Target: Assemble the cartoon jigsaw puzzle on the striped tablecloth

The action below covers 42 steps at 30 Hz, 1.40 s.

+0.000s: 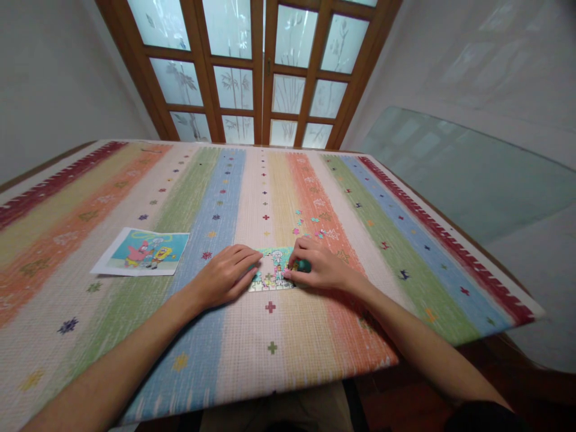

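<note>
Loosely extended, left hand (228, 273) touches the puzzle (277, 264); right hand (318, 264) curls over it, grip unclear

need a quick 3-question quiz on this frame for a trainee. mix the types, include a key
1. Fill in: The printed sheet lies to the person's ____ of the puzzle.
2. Pick one: Where do the loose pieces lie?
A) on the printed sheet
B) on the striped tablecloth, beyond the right hand
C) nearer the person than the puzzle
3. True or false: Every space in the puzzle is filled.

Key:
1. left
2. B
3. False; a pale gap shows beside the fingertips of the left hand.
</note>
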Tool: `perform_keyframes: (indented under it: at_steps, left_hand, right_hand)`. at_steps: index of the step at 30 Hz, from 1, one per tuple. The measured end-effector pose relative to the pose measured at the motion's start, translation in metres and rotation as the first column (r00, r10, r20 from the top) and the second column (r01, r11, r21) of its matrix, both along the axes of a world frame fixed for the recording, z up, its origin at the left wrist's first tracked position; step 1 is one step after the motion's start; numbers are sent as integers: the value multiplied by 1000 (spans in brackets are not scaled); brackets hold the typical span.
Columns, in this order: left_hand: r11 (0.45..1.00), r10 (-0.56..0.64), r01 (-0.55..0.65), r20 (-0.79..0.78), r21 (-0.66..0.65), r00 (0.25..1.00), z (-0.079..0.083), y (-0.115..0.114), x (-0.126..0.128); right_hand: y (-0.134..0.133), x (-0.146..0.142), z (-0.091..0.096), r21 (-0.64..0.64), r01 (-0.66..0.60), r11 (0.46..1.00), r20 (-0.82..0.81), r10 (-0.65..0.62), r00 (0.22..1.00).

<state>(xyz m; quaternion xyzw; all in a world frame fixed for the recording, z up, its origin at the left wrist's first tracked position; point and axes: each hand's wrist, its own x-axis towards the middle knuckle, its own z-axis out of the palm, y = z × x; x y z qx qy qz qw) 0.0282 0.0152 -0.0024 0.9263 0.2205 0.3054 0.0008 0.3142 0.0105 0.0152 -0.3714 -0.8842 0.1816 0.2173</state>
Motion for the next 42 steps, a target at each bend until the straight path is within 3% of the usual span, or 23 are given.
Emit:
perform_keyframes:
  at_steps: [10, 18, 31, 37, 42]
  left_hand:
    - [1000, -3, 3, -3, 4, 1000, -1, 1, 0]
    - [999, -10, 9, -16, -41, 1000, 0, 0, 0]
    - [998, -37, 36, -20, -46, 999, 2, -3, 4]
    - [997, -74, 73, -40, -21, 996, 6, -8, 4]
    - [984, -156, 153, -36, -95, 987, 7, -14, 6]
  right_hand:
    - [-3, -1, -5, -11, -53, 999, -1, 53, 999]
    - [-4, -9, -7, -94, -78, 992, -36, 75, 997]
    - [-6, -28, -12, -62, -67, 996, -62, 63, 996]
    - [-4, -16, -7, -44, -52, 998, -88, 48, 995]
    - [0, -2, -4, -35, -45, 998, -52, 44, 998]
